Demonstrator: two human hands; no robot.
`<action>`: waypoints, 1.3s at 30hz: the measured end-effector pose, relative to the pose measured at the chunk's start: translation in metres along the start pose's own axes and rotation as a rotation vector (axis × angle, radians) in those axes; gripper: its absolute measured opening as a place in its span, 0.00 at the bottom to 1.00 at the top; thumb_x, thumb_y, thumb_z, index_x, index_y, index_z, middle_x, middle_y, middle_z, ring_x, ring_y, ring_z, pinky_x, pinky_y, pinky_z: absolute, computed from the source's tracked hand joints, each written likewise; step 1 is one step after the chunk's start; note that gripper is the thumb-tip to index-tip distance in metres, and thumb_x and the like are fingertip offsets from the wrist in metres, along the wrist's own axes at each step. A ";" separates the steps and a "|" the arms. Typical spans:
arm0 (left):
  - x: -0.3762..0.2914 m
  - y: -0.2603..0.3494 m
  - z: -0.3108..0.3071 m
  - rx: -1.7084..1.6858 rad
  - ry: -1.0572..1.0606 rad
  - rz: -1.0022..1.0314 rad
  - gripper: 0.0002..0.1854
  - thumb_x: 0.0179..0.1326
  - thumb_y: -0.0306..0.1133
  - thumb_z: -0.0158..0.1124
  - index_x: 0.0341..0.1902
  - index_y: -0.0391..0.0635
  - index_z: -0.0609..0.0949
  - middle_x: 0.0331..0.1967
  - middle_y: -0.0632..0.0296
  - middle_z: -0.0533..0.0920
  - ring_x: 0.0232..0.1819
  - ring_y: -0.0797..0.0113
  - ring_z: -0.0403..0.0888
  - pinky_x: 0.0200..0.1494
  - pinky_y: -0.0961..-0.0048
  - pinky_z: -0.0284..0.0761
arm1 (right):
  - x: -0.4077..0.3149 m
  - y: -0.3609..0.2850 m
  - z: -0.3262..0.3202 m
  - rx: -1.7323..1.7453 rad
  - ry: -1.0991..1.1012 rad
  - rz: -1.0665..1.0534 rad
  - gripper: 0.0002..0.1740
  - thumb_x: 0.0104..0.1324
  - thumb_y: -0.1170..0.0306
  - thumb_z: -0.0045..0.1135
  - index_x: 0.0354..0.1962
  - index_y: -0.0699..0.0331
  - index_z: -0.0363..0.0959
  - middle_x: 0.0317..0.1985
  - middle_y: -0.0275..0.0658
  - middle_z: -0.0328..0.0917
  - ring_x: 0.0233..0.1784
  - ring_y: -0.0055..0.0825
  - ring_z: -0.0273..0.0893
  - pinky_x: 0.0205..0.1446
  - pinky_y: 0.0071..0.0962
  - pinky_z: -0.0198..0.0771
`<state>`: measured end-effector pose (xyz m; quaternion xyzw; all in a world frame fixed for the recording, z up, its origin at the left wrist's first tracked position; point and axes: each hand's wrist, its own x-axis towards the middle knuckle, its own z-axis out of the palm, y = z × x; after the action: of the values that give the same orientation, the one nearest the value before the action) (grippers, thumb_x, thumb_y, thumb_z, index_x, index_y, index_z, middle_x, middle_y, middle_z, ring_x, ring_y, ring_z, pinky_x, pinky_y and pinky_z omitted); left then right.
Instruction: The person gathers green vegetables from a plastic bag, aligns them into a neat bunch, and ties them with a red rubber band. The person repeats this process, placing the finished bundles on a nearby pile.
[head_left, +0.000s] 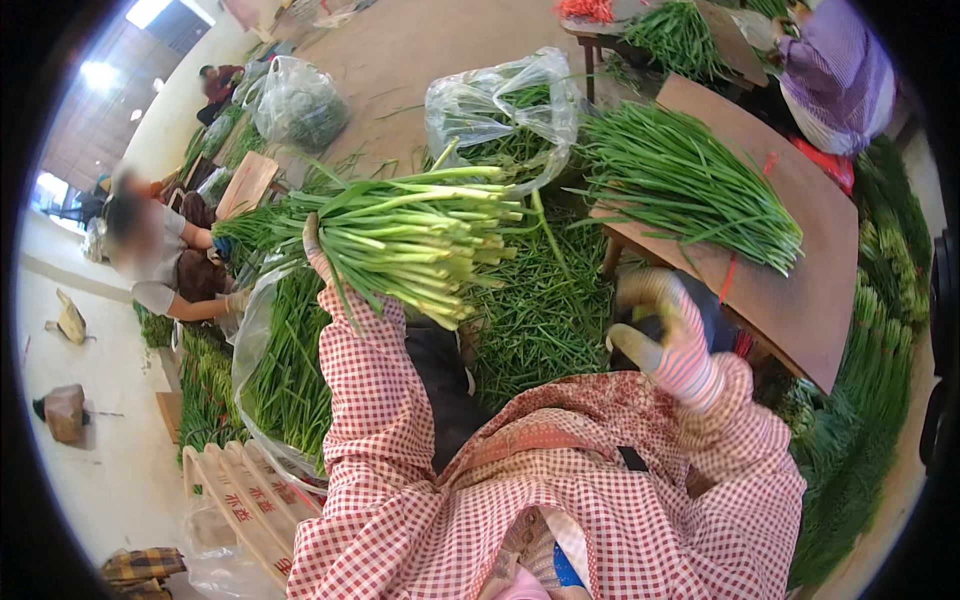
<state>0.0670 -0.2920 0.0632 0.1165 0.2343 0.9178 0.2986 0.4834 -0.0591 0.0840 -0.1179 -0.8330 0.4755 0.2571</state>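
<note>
My left hand (318, 251), in a striped work glove, grips a thick bunch of long green stalks (420, 240), their pale cut ends pointing right. Most of that hand is hidden behind the leaves. My right hand (667, 337), gloved too and slightly blurred, is raised beside the wooden board's near edge, fingers curved apart, with a bit of yellow-green showing between them; whether it holds that bit I cannot tell. A pile of flat green leaves (697, 180) rests on the wooden board (825, 225), where a red tie (727, 277) hangs over the edge.
Loose green trimmings (547, 322) cover the floor between my legs. An open plastic bag of greens (289, 367) stands at left, a plastic bag (502, 112) ahead. Bundled greens (862, 435) line the right side. Co-workers sit at left (157, 247) and upper right (836, 82).
</note>
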 end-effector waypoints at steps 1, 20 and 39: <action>-0.005 -0.006 0.003 0.023 0.011 0.001 0.23 0.69 0.49 0.59 0.55 0.43 0.83 0.51 0.49 0.87 0.51 0.48 0.86 0.59 0.43 0.83 | 0.020 -0.016 -0.005 0.021 0.112 -0.022 0.45 0.46 0.58 0.80 0.60 0.66 0.70 0.56 0.52 0.76 0.60 0.48 0.76 0.60 0.44 0.74; -0.008 0.059 -0.039 0.017 -0.330 -0.022 0.30 0.71 0.49 0.54 0.69 0.40 0.75 0.65 0.48 0.79 0.66 0.48 0.76 0.70 0.42 0.71 | 0.040 0.050 0.060 0.743 0.034 0.496 0.22 0.77 0.52 0.53 0.52 0.62 0.76 0.23 0.24 0.65 0.18 0.13 0.62 0.23 0.18 0.64; -0.046 -0.054 0.023 -0.500 -0.750 -0.177 0.31 0.69 0.43 0.60 0.73 0.44 0.71 0.58 0.60 0.81 0.61 0.59 0.79 0.70 0.56 0.71 | 0.041 -0.020 0.077 1.087 -0.916 0.229 0.42 0.62 0.70 0.69 0.71 0.60 0.59 0.50 0.38 0.81 0.48 0.28 0.81 0.50 0.31 0.77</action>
<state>0.1388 -0.2727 0.0528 0.3446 -0.1094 0.8116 0.4590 0.4080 -0.1078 0.0826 0.1513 -0.4850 0.8486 -0.1474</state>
